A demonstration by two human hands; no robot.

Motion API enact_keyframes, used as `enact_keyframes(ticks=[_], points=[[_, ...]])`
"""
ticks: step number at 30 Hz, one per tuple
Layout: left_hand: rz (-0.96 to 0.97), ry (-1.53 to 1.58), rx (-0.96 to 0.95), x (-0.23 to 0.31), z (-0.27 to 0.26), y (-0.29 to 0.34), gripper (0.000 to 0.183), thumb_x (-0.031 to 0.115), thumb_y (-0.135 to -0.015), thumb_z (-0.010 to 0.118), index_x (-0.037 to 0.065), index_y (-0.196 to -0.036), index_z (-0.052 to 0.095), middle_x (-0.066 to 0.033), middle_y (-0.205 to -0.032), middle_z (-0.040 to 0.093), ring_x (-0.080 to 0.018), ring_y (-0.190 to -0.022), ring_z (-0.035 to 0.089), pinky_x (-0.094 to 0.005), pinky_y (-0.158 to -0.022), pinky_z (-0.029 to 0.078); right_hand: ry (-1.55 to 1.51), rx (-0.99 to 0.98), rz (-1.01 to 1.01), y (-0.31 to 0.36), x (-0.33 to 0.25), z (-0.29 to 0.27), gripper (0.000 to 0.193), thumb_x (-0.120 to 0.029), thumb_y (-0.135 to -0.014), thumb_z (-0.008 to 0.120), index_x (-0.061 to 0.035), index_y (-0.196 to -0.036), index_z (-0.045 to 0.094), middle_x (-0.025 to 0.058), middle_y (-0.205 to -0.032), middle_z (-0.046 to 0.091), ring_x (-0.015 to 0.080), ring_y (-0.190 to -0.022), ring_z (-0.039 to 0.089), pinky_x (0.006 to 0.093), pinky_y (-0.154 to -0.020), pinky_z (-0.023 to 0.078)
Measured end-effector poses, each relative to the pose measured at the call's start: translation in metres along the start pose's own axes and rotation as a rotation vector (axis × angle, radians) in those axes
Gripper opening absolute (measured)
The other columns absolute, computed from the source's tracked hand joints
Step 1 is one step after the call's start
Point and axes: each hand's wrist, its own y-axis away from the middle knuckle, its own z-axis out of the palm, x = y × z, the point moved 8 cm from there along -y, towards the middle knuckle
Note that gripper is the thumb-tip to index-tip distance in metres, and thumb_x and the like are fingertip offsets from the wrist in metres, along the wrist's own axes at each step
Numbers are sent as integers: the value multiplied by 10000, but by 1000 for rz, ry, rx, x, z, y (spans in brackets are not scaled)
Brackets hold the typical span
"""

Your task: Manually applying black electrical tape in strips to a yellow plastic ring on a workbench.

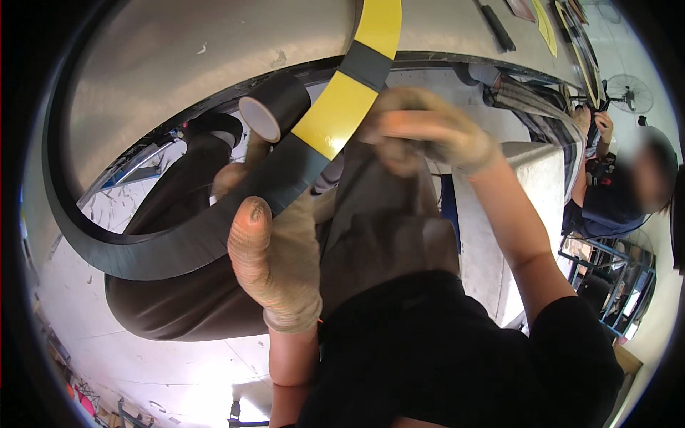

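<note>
A curved flat band [157,250], black with yellow sections, sweeps across the view from the left to the top middle. My left hand [275,264], in a light knitted glove with orange fingertips, grips the band's black part. Its thumb lies along the near edge, and some fingertips show beyond the far edge. Just past those fingers is a wide roll of black tape [289,103] with a pale core. Beside the yellow section [335,114] is my gloved right hand [428,132], smeared by motion. Its fingers look bent, but whether they hold anything is unclear.
A large grey worktable [214,36] with a dark edge fills the far side. On it, at right, lie a black strip [498,28] and a yellow curved piece [546,28]. A pale block [521,185] stands right of my legs. Another person [614,178] sits at far right near a fan [629,93].
</note>
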Motion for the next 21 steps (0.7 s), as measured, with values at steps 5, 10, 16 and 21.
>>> enact_keyframes(ticks=[5,10,16,21], points=[[44,-13,21,-10,5,3,427,252,-949,607,-18,-1279,572,-171,-1351,554,-282,-1298,506,-475,-1175,311,442,311,-8,-3,-85,51,446,-326,-1054,421,22,-1285,576,128,-738,640,138,-505,610,207,-398,413],[128,-219,-64,-1,-11,-6,442,237,-914,666,42,-1278,506,-238,-1474,437,-344,-1340,454,-513,-1153,317,144,385,-55,-46,-91,78,313,-157,-1046,462,-30,-1305,584,144,-824,694,112,-625,679,212,-490,502],[170,-252,-82,15,-3,-12,393,259,-887,699,128,-1230,561,-259,-1523,383,-413,-1404,400,-533,-1200,245,179,210,645,27,-20,83,375,-426,-927,684,-55,-976,707,32,-572,629,77,-409,542,197,-380,389],[152,-281,-133,6,-7,-15,420,298,-849,740,181,-1218,575,-256,-1538,364,-407,-1440,339,-546,-1209,199,416,119,196,-49,29,17,318,-303,-876,728,-2,-977,707,68,-806,715,117,-668,651,266,-566,492]])
